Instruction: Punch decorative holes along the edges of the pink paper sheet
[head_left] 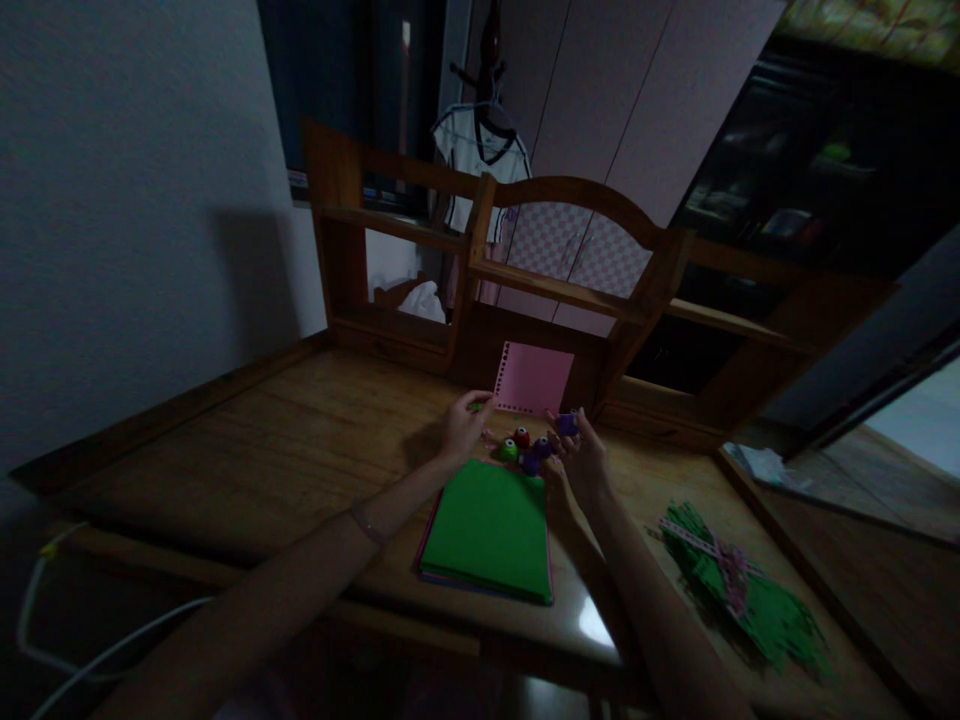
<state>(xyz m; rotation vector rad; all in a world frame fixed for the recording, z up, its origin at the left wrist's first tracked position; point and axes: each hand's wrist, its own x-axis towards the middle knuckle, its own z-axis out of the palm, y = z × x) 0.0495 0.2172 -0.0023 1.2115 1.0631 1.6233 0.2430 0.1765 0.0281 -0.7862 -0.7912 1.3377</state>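
Observation:
My left hand (465, 428) is closed in a pinch, with a bit of something green (477, 406) showing at its fingers; what it is I cannot make out. The fingers of my right hand (583, 455) are closed round a small purple object (568, 424). Between the hands sit small rounded objects with a pale spot on each: a red one (521, 437), a green one (509, 450) and purple ones (531, 463). A pink sheet (534, 377) with holes along its left and lower edges leans upright behind them. Nearer me lies a stack of green paper (489, 530).
Green paper shreds and pink punched strips (739, 585) lie in a heap at the right. A wooden shelf unit (555, 285) rises along the back of the wooden desk (300, 430). A white cable (112, 655) hangs at the lower left. The room is dim.

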